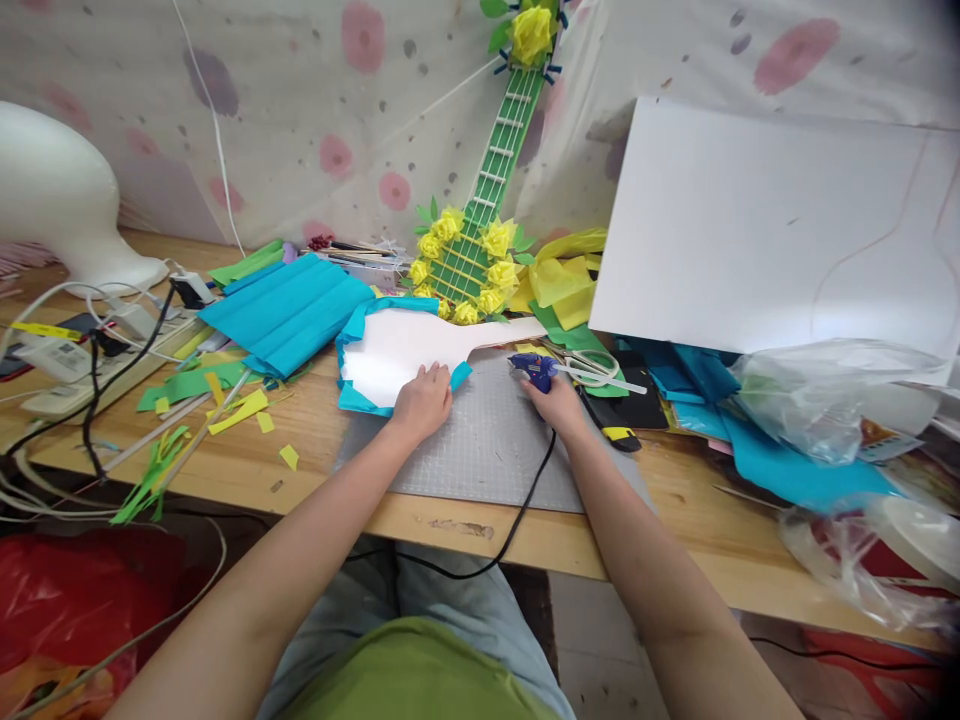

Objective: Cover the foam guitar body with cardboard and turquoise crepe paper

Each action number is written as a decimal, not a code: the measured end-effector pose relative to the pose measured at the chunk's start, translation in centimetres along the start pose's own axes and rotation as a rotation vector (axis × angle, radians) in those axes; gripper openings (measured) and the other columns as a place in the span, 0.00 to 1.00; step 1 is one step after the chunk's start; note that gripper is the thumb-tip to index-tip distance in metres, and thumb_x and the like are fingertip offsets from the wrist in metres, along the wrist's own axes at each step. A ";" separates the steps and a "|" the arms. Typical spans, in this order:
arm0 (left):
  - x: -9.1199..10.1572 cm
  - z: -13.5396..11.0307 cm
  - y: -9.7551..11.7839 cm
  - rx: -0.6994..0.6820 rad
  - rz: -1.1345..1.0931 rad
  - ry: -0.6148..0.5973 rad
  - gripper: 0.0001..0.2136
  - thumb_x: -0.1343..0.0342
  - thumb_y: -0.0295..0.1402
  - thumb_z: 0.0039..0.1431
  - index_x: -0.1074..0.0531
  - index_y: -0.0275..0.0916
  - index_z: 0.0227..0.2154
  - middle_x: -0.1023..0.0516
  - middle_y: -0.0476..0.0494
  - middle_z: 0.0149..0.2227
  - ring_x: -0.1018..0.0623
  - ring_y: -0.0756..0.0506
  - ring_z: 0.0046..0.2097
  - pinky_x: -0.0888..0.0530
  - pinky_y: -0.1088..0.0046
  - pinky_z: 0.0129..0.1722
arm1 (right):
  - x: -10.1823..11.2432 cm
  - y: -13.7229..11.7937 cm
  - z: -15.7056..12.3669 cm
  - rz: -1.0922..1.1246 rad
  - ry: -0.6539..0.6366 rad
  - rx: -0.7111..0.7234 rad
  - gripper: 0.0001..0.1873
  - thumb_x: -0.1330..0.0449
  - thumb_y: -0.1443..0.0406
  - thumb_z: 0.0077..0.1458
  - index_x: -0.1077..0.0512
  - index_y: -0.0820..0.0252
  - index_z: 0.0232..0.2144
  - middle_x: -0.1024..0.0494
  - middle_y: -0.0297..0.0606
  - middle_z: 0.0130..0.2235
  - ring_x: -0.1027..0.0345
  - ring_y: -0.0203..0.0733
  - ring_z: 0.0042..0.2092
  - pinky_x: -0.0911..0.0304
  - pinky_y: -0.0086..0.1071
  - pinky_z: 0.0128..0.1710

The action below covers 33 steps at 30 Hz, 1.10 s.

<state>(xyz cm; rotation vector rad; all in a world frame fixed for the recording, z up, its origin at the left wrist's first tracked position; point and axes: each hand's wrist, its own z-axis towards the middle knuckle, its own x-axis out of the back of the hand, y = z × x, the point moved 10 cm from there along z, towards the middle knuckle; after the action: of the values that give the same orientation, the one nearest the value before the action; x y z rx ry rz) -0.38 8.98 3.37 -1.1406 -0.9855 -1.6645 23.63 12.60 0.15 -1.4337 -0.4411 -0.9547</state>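
A white guitar-shaped board (394,345) lies on the grey cutting mat (495,440), its neck pointing right. Blue crepe paper (364,397) is folded over the edges of its wide body. My left hand (424,403) grips the board's lower edge, fingers together on top beside a blue flap; the thumb is hidden. My right hand (559,400) is wrapped round a blue hot glue gun (534,370), nozzle to the left, with a glue stick (607,378) projecting from its rear. The gun's black cord (529,500) runs down over the table edge.
Behind stands a green paper guitar (499,165) with yellow paper flowers. Folded blue crepe paper (296,305), paper scraps (240,410) and a power strip (112,370) lie left. Scissors (592,368), a cutter (621,438), a white board (750,230) and a plastic bag (832,395) are right.
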 end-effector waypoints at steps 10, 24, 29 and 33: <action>0.3 1.9 -0.2 0.014 -0.036 0.061 0.16 0.62 0.35 0.63 0.34 0.34 0.47 0.28 0.36 0.49 0.29 0.40 0.52 0.31 0.64 0.48 | 0.7 -1.1 -1.1 0.786 0.010 -0.111 0.22 0.36 0.51 0.36 0.31 0.59 0.31 0.29 0.30 0.25 0.37 0.31 0.24 0.41 0.26 0.25; -0.3 1.5 0.4 0.061 -0.120 0.191 0.21 0.52 0.37 0.59 0.41 0.32 0.53 0.34 0.33 0.56 0.38 0.41 0.60 0.42 0.62 0.60 | -2.4 -5.5 -3.1 0.875 -0.193 -0.068 0.22 0.39 0.47 0.41 0.32 0.61 0.22 0.28 0.35 0.25 0.43 0.28 0.19 0.46 0.26 0.18; -1.1 1.2 -0.2 0.106 -0.116 0.167 0.26 0.51 0.37 0.58 0.47 0.32 0.57 0.38 0.32 0.59 0.40 0.40 0.62 0.40 0.61 0.59 | -2.9 -4.3 -3.6 0.767 -0.212 -0.096 0.21 0.40 0.47 0.43 0.33 0.60 0.20 0.31 0.33 0.19 0.44 0.30 0.17 0.47 0.27 0.17; -0.4 1.1 0.1 0.073 -0.082 0.198 0.27 0.50 0.39 0.58 0.46 0.30 0.57 0.38 0.32 0.59 0.40 0.40 0.61 0.43 0.60 0.61 | -3.5 -4.1 -3.5 0.721 -0.241 -0.100 0.22 0.40 0.47 0.43 0.34 0.60 0.20 0.31 0.33 0.20 0.44 0.30 0.17 0.47 0.27 0.16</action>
<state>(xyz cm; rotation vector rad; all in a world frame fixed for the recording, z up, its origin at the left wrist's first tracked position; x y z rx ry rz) 0.12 10.05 3.30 -0.8795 -0.9684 -1.7542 17.48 10.78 -0.41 -1.6362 -0.0274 -0.2260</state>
